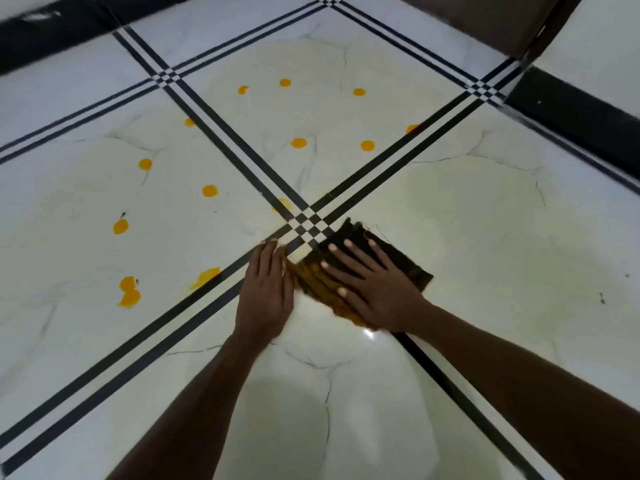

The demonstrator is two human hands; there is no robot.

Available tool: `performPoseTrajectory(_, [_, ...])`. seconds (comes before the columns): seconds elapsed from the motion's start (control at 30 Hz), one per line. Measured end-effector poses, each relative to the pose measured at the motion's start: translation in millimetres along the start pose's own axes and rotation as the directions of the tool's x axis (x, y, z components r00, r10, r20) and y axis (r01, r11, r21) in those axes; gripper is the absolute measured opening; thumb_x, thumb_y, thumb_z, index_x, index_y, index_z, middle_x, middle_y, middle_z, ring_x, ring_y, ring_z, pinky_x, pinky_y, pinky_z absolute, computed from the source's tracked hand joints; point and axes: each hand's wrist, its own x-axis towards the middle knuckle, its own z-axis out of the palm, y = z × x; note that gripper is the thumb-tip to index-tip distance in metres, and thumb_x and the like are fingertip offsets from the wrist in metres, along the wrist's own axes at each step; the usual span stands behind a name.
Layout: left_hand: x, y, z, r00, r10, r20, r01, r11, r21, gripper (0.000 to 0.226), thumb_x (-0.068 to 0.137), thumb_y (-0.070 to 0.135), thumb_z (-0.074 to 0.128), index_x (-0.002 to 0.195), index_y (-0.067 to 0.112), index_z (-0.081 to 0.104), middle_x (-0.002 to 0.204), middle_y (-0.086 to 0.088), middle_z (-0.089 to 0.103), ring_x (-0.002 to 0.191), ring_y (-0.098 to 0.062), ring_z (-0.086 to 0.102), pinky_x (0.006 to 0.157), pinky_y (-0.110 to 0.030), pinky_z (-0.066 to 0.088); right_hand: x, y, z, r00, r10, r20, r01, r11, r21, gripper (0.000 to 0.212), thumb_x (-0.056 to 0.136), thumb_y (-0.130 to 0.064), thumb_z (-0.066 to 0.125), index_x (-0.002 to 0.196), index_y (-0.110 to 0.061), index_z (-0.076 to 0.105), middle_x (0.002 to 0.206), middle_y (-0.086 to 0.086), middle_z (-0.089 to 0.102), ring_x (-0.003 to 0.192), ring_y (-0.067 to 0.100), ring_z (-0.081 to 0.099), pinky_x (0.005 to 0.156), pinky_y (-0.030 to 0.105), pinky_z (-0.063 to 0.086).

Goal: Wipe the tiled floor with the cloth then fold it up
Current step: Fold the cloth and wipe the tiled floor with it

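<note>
A dark cloth (405, 263), stained yellow along its near left side, lies flat on the white tiled floor (485, 254) just right of where the black tile stripes cross. My right hand (374, 285) presses on it with fingers spread and straight. My left hand (265, 289) lies flat on the floor beside the cloth's left edge, fingers straight, touching or nearly touching that edge. Several orange-yellow spots dot the tiles to the left and beyond, such as one (209, 191) and a smeared one (129, 292).
Black stripe bands (221, 131) cross the floor diagonally. A dark skirting (571, 116) runs along the right wall and another along the far left. A brown piece of furniture (491, 19) stands at the top right corner.
</note>
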Motion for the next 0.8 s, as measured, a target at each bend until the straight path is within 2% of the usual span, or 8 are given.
performPoseTrajectory(0.1, [0.0, 1.4, 0.3, 0.999, -0.033, -0.014, 0.032, 0.999, -0.034, 0.053, 0.109, 0.032, 0.033, 0.153, 0.005, 0.042, 0.163, -0.012, 0.039, 0.155, -0.027, 0.029, 0.128, -0.042, 0.028, -6.4, 53.5, -7.0, 0.992, 0.119, -0.05, -0.12, 0.993, -0.021, 0.056, 0.112, -0.047, 0.021, 0.166, -0.037, 0.014, 0.177, -0.005, 0.009, 0.164, 0.023, 0.003, 0.13, 0.059, 0.008])
performPoseTrajectory(0.2, [0.6, 1.4, 4.3, 0.999, -0.042, -0.035, 0.041, 0.999, -0.026, 0.052, 0.109, 0.034, 0.033, 0.152, 0.006, 0.043, 0.162, -0.011, 0.04, 0.154, -0.027, 0.031, 0.126, -0.043, 0.03, 47.6, 78.7, -12.8, 0.889, 0.443, -0.121, -0.441, 0.897, 0.038, 0.061, 0.107, -0.051, 0.013, 0.166, -0.035, 0.015, 0.176, 0.001, 0.012, 0.164, 0.029, 0.008, 0.128, 0.065, 0.01])
performPoseTrajectory(0.27, [3.0, 3.1, 4.5, 0.997, -0.045, -0.059, 0.044, 0.999, -0.017, 0.05, 0.109, 0.034, 0.033, 0.148, 0.006, 0.047, 0.156, -0.012, 0.045, 0.149, -0.028, 0.036, 0.124, -0.044, 0.033, 85.1, 66.5, -9.7, 0.831, 0.543, -0.122, -0.538, 0.84, 0.074, 0.064, 0.107, -0.052, 0.011, 0.167, -0.031, 0.016, 0.177, 0.004, 0.009, 0.164, 0.032, 0.005, 0.129, 0.064, 0.002])
performPoseTrajectory(0.33, [9.7, 11.4, 1.6, 0.994, -0.033, -0.101, 0.034, 0.999, 0.012, 0.045, 0.109, 0.033, 0.034, 0.136, 0.005, 0.056, 0.141, -0.013, 0.055, 0.135, -0.029, 0.046, 0.117, -0.042, 0.038, 99.8, 43.5, -4.9, 0.872, 0.472, -0.131, -0.473, 0.881, 0.027, 0.064, 0.108, -0.051, 0.012, 0.167, -0.029, 0.019, 0.176, 0.006, 0.011, 0.163, 0.033, 0.005, 0.129, 0.063, 0.002])
performPoseTrajectory(0.43, [23.1, 36.1, -0.9, 0.991, -0.011, -0.136, 0.016, 0.999, 0.037, 0.038, 0.11, 0.032, 0.035, 0.115, 0.007, 0.063, 0.122, -0.012, 0.059, 0.117, -0.03, 0.05, 0.104, -0.042, 0.042, 63.4, 13.9, 5.3, 0.968, 0.218, -0.125, -0.219, 0.976, 0.001, 0.058, 0.111, -0.047, 0.016, 0.166, -0.03, 0.022, 0.176, 0.003, 0.015, 0.164, 0.029, 0.009, 0.13, 0.059, 0.005])
performPoseTrajectory(0.57, [36.2, 86.5, 8.6, 1.0, 0.023, 0.004, -0.023, 0.998, -0.054, 0.039, 0.108, 0.042, 0.037, 0.11, 0.013, 0.063, 0.119, -0.008, 0.058, 0.113, -0.025, 0.044, 0.102, -0.045, 0.043, -21.5, 14.1, 2.1, 0.947, 0.316, -0.064, -0.298, 0.934, 0.197, 0.059, 0.109, -0.047, 0.01, 0.166, -0.034, 0.016, 0.176, -0.006, 0.008, 0.164, 0.019, -0.001, 0.132, 0.054, -0.004])
performPoseTrajectory(0.67, [44.8, 128.6, 25.9, 0.992, -0.016, 0.122, 0.042, 0.977, -0.211, 0.043, 0.104, 0.045, 0.05, 0.126, 0.009, 0.058, 0.135, -0.014, 0.052, 0.123, -0.029, 0.043, 0.107, -0.045, 0.041, -56.5, 39.4, -12.0, 0.848, 0.53, -0.018, -0.464, 0.758, 0.459, 0.064, 0.105, -0.048, 0.01, 0.166, -0.029, 0.014, 0.175, -0.01, 0.006, 0.162, 0.013, -0.005, 0.132, 0.049, -0.007])
performPoseTrajectory(0.8, [65.1, 185.0, 35.8, 0.967, -0.039, 0.251, 0.118, 0.944, -0.308, 0.066, 0.093, 0.04, 0.071, 0.14, 0.003, 0.044, 0.139, -0.019, 0.046, 0.129, -0.035, 0.044, 0.109, -0.046, 0.039, -60.2, 57.4, -43.9, 0.617, 0.772, 0.154, -0.452, 0.186, 0.873, 0.052, 0.112, -0.036, 0.025, 0.164, -0.032, 0.028, 0.173, -0.002, 0.025, 0.16, 0.017, 0.018, 0.132, 0.036, 0.007])
